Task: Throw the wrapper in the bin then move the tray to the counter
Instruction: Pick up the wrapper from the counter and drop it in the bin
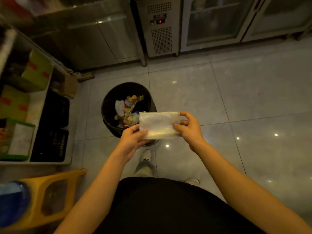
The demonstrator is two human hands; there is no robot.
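Note:
A pale, translucent wrapper [158,124] is stretched flat between both hands, just above the near right rim of a round black bin [108,105]. My left hand [133,141] pinches its lower left corner. My right hand [189,127] grips its right edge. The bin stands on the tiled floor and holds several crumpled scraps of rubbish [128,108]. No tray shows in this view.
A low shelf [38,98] on the left carries green boxes and dark crates. A yellow stool [49,198] stands at lower left. Steel cabinets [104,36] and glass-door fridges [214,22] line the far wall. My shoe [146,155] is just behind the bin.

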